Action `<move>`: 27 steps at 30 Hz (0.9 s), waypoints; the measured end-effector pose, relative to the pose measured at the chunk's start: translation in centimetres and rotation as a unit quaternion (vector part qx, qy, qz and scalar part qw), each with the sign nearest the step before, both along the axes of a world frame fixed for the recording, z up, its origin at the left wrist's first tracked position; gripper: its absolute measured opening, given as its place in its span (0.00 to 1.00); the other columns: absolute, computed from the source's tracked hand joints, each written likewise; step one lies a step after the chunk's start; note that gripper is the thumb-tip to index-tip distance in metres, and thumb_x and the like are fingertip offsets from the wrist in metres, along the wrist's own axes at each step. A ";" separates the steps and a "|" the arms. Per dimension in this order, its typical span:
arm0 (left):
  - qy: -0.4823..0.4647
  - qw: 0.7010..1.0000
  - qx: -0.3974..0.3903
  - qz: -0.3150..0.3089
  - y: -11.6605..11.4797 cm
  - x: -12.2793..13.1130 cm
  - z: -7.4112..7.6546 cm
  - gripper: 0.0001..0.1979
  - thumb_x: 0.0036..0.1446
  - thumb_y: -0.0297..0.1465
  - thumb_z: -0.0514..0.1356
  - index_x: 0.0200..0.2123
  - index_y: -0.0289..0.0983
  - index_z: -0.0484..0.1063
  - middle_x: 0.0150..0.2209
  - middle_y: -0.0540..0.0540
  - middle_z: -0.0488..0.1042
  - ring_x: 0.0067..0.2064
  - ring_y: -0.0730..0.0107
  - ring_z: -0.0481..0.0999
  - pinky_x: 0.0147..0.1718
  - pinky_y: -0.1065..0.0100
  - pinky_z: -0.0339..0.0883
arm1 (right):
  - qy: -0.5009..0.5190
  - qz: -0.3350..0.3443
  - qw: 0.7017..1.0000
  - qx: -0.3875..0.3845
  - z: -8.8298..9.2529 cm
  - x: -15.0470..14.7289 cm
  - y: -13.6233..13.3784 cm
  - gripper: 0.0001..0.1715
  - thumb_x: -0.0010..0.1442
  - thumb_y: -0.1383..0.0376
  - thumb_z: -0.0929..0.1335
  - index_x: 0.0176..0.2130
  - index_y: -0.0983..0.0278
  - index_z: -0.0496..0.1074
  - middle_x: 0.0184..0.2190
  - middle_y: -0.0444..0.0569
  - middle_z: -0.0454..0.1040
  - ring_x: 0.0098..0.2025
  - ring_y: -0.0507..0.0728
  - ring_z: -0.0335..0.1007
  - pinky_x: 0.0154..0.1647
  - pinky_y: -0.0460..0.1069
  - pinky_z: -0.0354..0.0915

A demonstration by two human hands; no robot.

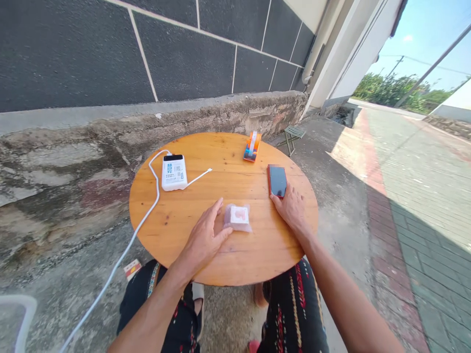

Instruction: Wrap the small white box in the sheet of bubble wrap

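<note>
A small package in clear, bubble-wrap-like plastic (238,218) lies near the middle front of the round wooden table, a white label with a pinkish print on top. At its left side rests my left hand (206,234), thumb and fingers apart, thumb tip at the package's lower left edge. Towards the table's right side lies a smartphone (277,181) with a dark screen and red edges. My right hand (292,208) has its lower end between thumb and fingers. The phone looks flat on the table; the fingers' undersides are hidden.
A white power bank (174,172) with a short cable stands back left. Its long white cable (147,215) runs off the table's left edge. An orange and blue tape dispenser (252,146) sits at the back. Beyond are a folding stool (292,135) and a stone-based wall (206,115).
</note>
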State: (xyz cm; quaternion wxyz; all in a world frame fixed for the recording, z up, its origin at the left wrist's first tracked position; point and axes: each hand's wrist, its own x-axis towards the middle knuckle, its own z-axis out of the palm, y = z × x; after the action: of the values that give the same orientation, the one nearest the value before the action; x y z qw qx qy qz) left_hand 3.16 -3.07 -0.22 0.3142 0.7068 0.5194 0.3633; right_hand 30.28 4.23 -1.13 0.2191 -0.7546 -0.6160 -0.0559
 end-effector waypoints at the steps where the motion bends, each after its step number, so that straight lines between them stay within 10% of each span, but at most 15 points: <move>1: 0.002 1.000 0.000 -0.002 0.0 0.0 0.0 0.35 0.55 0.34 0.59 0.64 0.40 0.50 0.61 0.39 0.62 0.62 0.57 0.61 0.59 0.52 0.56 | 0.000 0.005 1.000 -0.001 0.1 0.1 0.5 0.35 0.58 0.55 0.64 0.59 0.72 0.56 0.49 0.66 0.68 0.52 0.71 0.63 0.51 0.62 0.55; 7: 0.001 0.999 0.053 -0.011 0.0 -0.1 -0.2 0.31 0.55 0.35 0.60 0.61 0.42 0.56 0.59 0.41 0.65 0.59 0.58 0.65 0.58 0.55 0.59 | 0.032 0.049 0.998 0.036 2.0 -0.1 1.3 0.31 0.56 0.58 0.67 0.56 0.67 0.61 0.53 0.62 0.66 0.54 0.70 0.62 0.53 0.62 0.56; 15: -0.030 0.994 0.093 -0.040 -0.3 -0.2 0.5 0.17 0.59 0.32 0.55 0.52 0.42 0.68 0.56 0.44 0.67 0.57 0.62 0.67 0.56 0.58 0.63 | 0.097 0.385 0.915 0.066 4.5 -5.0 -5.9 0.10 0.63 0.62 0.64 0.38 0.59 0.75 0.38 0.49 0.76 0.43 0.58 0.71 0.46 0.54 0.62; 27: -0.033 0.994 0.098 -0.038 0.0 -0.2 0.1 0.12 0.59 0.29 0.55 0.46 0.40 0.72 0.52 0.45 0.71 0.53 0.64 0.71 0.54 0.62 0.66 | -0.072 0.398 0.914 0.029 5.7 -8.3 -6.2 0.13 0.65 0.68 0.61 0.36 0.63 0.74 0.36 0.51 0.76 0.38 0.56 0.70 0.39 0.51 0.57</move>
State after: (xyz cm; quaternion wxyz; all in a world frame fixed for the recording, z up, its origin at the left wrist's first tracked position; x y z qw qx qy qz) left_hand 2.91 -3.06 -0.13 0.2738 0.7409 0.4434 0.4236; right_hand 21.99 -1.98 4.58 0.2000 -0.4337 -0.8778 -0.0363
